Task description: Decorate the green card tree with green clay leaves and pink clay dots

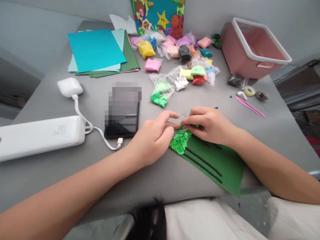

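Observation:
On the table in front of me lies a dark green sheet point(225, 160), with thin dark strips point(203, 161) running along it. Many small bright-green leaf-shaped clay pieces point(180, 141) cover its far left corner. My right hand point(208, 125) is closed around a slim tool point(185, 129); its narrow tip is over the green pieces and a dark blue end shows behind the knuckles. My left hand point(156, 138) is beside the same corner, fingers apart and fingertips at the edge of the clay. Nothing shows in its grasp.
Left of my hands are a phone point(122, 113) and a white power bank point(42, 136) with its cable. Coloured sheets point(97, 50) lie behind them. Several bagged clays point(161, 91) spread across the back. A pink bin point(246, 50) and pink tools point(250, 106) are at right.

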Demonstrator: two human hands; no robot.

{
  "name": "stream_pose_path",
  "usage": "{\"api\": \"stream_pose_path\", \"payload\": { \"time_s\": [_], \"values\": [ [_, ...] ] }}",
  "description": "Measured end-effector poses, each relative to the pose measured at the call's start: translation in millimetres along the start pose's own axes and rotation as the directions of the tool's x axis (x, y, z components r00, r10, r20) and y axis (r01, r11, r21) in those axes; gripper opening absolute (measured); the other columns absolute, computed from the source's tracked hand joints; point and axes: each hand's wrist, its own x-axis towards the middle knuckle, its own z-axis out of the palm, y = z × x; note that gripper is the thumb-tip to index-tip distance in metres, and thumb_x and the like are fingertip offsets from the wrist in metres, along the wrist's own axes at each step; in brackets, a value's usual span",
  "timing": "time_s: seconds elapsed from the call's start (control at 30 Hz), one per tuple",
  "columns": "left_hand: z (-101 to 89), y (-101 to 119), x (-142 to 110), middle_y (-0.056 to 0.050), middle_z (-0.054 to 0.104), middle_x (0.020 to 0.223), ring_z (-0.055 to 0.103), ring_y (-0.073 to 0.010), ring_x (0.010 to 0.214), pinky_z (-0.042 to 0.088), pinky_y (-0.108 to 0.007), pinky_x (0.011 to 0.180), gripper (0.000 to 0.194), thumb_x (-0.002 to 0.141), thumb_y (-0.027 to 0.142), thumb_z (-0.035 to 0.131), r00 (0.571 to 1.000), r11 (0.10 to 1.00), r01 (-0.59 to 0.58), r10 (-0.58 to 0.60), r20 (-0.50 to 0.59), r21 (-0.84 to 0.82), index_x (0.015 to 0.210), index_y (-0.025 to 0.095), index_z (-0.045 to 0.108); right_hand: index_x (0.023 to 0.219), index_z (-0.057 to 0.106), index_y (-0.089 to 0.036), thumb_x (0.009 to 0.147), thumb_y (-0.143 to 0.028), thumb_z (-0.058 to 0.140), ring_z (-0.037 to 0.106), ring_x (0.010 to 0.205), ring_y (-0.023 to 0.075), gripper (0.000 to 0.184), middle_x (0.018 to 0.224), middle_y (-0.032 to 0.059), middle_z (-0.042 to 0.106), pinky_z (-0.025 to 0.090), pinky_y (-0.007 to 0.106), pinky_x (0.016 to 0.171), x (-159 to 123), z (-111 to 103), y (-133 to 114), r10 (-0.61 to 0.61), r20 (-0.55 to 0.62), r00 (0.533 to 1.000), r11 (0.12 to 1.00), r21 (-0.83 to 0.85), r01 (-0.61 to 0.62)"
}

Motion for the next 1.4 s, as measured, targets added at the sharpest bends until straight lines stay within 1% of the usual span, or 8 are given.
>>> {"api": "stream_pose_path", "payload": {
  "time_s": [0.27, 0.37, 0.47, 0.57, 0.7, 0.83, 1.07, 1.4],
  "values": [
    [3.4, -7.8, 0.5, -0.002, 0.08, 0.12, 0.073, -0.0244, 0.108, 0.051, -0.032, 0.082, 0.037, 0.095, 0.021, 0.04, 0.997, 0.997, -0.074, 0.074, 0.012, 0.011, 0.129, 0.022, 0.054, 0.105, 0.079, -0.015, 0.085, -0.011, 0.056, 0.062, 0.073, 0.0166, 0.03, 0.084, 0.0062, 0.065, 0.047, 0.028, 0.065, -1.2, -1.4, -0.9, -0.011, -0.035, 0.999, 0.999, 0.053, 0.013],
    [5.4, -9.3, 0.0, -0.001, 0.079, 0.122, 0.073, -0.024, 0.108, 0.051, -0.033, 0.084, 0.037, 0.096, 0.021, 0.04, 0.996, 0.996, -0.084, 0.084, 0.007, 0.013, 0.13, 0.023, 0.054, 0.107, 0.079, -0.014, 0.084, -0.01, 0.056, 0.063, 0.073, 0.0168, 0.033, 0.084, 0.0062, 0.065, 0.047, 0.029, 0.065, -2.5, -2.2, 0.0, -0.001, -0.063, 0.998, 0.998, 0.058, 0.005],
    [6.2, -9.3, -0.4, -0.002, 0.079, 0.121, 0.074, -0.0236, 0.106, 0.051, -0.033, 0.084, 0.037, 0.096, 0.021, 0.04, 0.997, 0.997, -0.075, 0.075, -0.003, 0.019, 0.13, 0.022, 0.055, 0.104, 0.08, -0.016, 0.085, -0.01, 0.057, 0.062, 0.072, 0.0159, 0.031, 0.083, 0.0054, 0.065, 0.047, 0.028, 0.064, -4.1, -4.0, 1.0, -0.01, -0.085, 0.996, 0.998, 0.061, 0.015],
    [6.6, -9.5, -0.3, -0.002, 0.08, 0.12, 0.074, -0.0237, 0.107, 0.051, -0.033, 0.085, 0.038, 0.096, 0.021, 0.041, 0.996, 0.996, -0.087, 0.087, -0.001, 0.027, 0.131, 0.021, 0.055, 0.1, 0.08, -0.019, 0.085, -0.009, 0.057, 0.061, 0.071, 0.0149, 0.029, 0.082, 0.0046, 0.065, 0.046, 0.027, 0.064, -4.9, -6.2, 2.1, -0.035, -0.065, 0.997, 0.997, 0.067, 0.039],
    [7.7, -11.0, -0.1, -0.003, 0.079, 0.121, 0.075, -0.0235, 0.101, 0.051, -0.033, 0.083, 0.038, 0.096, 0.021, 0.041, 0.994, 0.993, -0.105, 0.105, 0.0, 0.046, 0.132, 0.021, 0.054, 0.103, 0.081, -0.02, 0.084, -0.009, 0.056, 0.061, 0.072, 0.0157, 0.033, 0.083, 0.0051, 0.065, 0.047, 0.028, 0.066, -5.2, -7.0, 4.2, -0.069, -0.02, 0.997, 0.995, 0.065, 0.07],
    [8.5, -12.7, 0.0, -0.004, 0.079, 0.121, 0.074, -0.0235, 0.107, 0.051, -0.033, 0.086, 0.037, 0.096, 0.021, 0.041, 0.991, 0.991, -0.129, 0.13, -0.014, 0.037, 0.13, 0.02, 0.055, 0.104, 0.081, -0.021, 0.084, -0.01, 0.057, 0.06, 0.072, 0.0162, 0.034, 0.082, 0.005, 0.064, 0.047, 0.03, 0.068, -5.9, -6.1, 6.7, -0.077, 0.002, 0.997, 0.995, 0.06, 0.076],
    [8.0, -12.7, -0.5, -0.002, 0.08, 0.12, 0.075, -0.0223, 0.103, 0.052, -0.031, 0.082, 0.036, 0.095, 0.02, 0.041, 0.986, 0.986, -0.163, 0.164, -0.007, 0.035, 0.127, 0.021, 0.056, 0.104, 0.081, -0.02, 0.085, -0.01, 0.057, 0.061, 0.071, 0.016, 0.033, 0.083, 0.0054, 0.065, 0.047, 0.029, 0.067, -6.6, -7.1, 6.6, -0.082, 0.006, 0.997, 0.994, 0.069, 0.082],
    [6.3, -10.3, -0.9, 0.0, 0.079, 0.12, 0.073, -0.0225, 0.11, 0.052, -0.031, 0.085, 0.035, 0.095, 0.019, 0.041, 0.989, 0.987, -0.149, 0.148, 0.019, 0.053, 0.126, 0.023, 0.057, 0.104, 0.081, -0.019, 0.084, -0.008, 0.055, 0.062, 0.072, 0.0147, 0.035, 0.083, 0.0053, 0.066, 0.047, 0.027, 0.067, -6.9, -10.7, 7.3, -0.075, 0.014, 0.997, 0.994, 0.086, 0.074]
  ]
}}
